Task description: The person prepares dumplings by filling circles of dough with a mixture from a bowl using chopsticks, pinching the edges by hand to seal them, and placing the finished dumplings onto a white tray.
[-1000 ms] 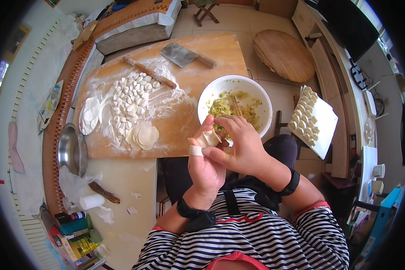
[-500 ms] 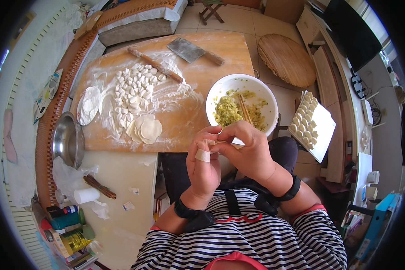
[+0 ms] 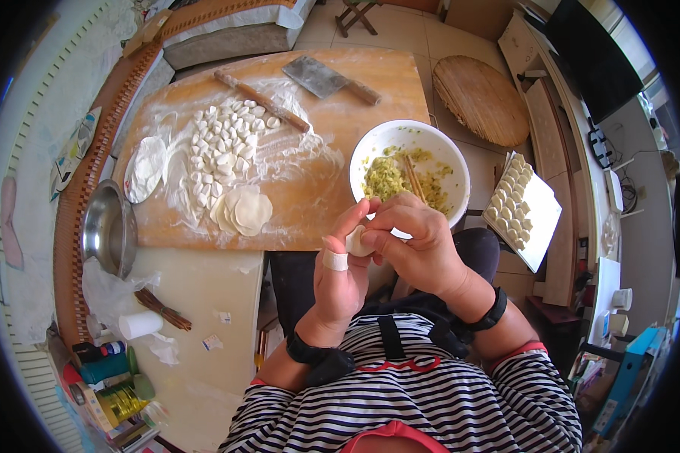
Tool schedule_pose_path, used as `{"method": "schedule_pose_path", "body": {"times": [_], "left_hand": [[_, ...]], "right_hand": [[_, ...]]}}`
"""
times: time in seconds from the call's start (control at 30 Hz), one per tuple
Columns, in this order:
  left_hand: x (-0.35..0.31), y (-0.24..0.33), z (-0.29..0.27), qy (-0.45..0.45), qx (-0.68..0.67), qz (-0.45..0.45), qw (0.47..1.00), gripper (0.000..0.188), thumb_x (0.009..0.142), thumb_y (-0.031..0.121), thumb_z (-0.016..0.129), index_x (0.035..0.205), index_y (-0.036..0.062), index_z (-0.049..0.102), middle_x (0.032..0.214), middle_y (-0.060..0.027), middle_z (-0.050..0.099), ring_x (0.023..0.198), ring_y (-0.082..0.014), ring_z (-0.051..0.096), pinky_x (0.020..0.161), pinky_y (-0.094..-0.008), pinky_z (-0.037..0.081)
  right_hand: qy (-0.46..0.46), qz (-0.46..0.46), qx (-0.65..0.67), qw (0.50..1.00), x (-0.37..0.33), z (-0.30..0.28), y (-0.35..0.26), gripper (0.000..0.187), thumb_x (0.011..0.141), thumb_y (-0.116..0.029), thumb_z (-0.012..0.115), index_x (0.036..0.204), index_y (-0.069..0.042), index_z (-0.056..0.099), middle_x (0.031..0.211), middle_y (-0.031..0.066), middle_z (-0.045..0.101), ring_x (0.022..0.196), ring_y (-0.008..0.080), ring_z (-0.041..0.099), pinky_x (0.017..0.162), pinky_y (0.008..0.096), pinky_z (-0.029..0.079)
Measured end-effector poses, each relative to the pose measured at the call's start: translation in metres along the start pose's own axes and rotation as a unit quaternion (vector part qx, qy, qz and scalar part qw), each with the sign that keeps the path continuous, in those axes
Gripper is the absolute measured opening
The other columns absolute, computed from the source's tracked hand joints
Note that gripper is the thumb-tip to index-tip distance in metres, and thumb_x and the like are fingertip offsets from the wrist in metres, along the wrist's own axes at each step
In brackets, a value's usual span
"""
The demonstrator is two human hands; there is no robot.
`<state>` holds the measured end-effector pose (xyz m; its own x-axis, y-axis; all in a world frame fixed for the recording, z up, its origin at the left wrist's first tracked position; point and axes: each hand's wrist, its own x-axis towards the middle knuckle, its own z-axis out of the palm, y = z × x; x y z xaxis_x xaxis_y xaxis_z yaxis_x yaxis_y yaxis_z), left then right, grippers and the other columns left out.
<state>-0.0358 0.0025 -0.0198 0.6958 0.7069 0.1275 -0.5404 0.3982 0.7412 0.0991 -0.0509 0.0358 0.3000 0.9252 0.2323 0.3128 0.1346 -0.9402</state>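
A pale dumpling (image 3: 357,241) is pinched between my two hands, just in front of the filling bowl. My left hand (image 3: 338,283), with a white bandage round one digit, supports it from the left. The thumb and fingers of my right hand (image 3: 425,248) press on its edge; part of the dough is hidden behind them. Beyond them the white bowl (image 3: 425,133) holds yellow-green chopped filling (image 3: 383,183), with chopsticks (image 3: 414,180) leaning in it. To the left, flat round wrappers (image 3: 248,211) overlap in a pile on the floured wooden board (image 3: 310,219).
Several small dough pieces (image 3: 221,147), a rolling pin (image 3: 261,100) and a cleaver (image 3: 315,77) lie on the board. A flour plate (image 3: 146,167) and steel basin (image 3: 106,234) are at the left. On the right, a white tray (image 3: 538,215) carries rows of dumplings (image 3: 508,202).
The dumpling has turned up into clearer view between my fingers. My right hand has shifted slightly, its thumb now lying over the dough. The view has moved a little.
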Motion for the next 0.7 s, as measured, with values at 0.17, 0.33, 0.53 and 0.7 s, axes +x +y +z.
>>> {"method": "schedule_pose_path", "body": {"times": [0.17, 0.33, 0.53, 0.7], "left_hand": [[0.000, 0.001, 0.000, 0.031, -0.021, 0.000, 0.999, 0.067, 0.101, 0.058, 0.026, 0.144, 0.0093, 0.042, 0.147, -0.0119, 0.043, 0.127, -0.0234, 0.049, 0.094, -0.0366, 0.048], [-0.001, 0.011, -0.017, 0.040, -0.011, 0.019, 0.999, 0.072, 0.099, 0.062, 0.024, 0.144, 0.0080, 0.041, 0.147, -0.0116, 0.043, 0.123, -0.0228, 0.051, 0.091, -0.0333, 0.047], [-0.004, 0.023, -0.032, 0.078, 0.063, 0.016, 0.995, 0.080, 0.096, 0.068, 0.025, 0.146, 0.0076, 0.038, 0.140, -0.0100, 0.049, 0.110, -0.0183, 0.055, 0.079, -0.0268, 0.043], [0.005, 0.001, -0.088, 0.282, 0.126, 0.167, 0.936, 0.061, 0.100, 0.056, 0.033, 0.124, 0.0039, 0.054, 0.110, -0.0053, 0.058, 0.091, -0.0150, 0.056, 0.074, -0.0250, 0.042]], "right_hand": [[0.014, -0.059, -0.099, 0.993, 0.001, 0.006, -0.003, 0.010, 0.085, -0.005, 0.065, 0.094, -0.001, 0.069, 0.080, 0.0121, 0.061, 0.076, 0.0279, 0.061, 0.069, 0.0338, 0.049], [-0.004, 0.072, -0.042, 0.997, 0.010, 0.020, -0.024, 0.014, 0.083, -0.007, 0.067, 0.095, 0.000, 0.068, 0.079, 0.0121, 0.061, 0.074, 0.0263, 0.062, 0.068, 0.0335, 0.050], [-0.040, 0.065, -0.061, 0.995, 0.026, 0.055, -0.017, 0.014, 0.083, -0.009, 0.069, 0.094, 0.000, 0.068, 0.080, 0.0098, 0.061, 0.072, 0.0196, 0.061, 0.066, 0.0299, 0.050], [0.081, 0.118, 0.035, 0.989, 0.053, 0.095, 0.018, 0.008, 0.088, -0.008, 0.067, 0.093, -0.001, 0.066, 0.075, 0.0034, 0.063, 0.066, 0.0103, 0.057, 0.062, 0.0255, 0.048]]}}
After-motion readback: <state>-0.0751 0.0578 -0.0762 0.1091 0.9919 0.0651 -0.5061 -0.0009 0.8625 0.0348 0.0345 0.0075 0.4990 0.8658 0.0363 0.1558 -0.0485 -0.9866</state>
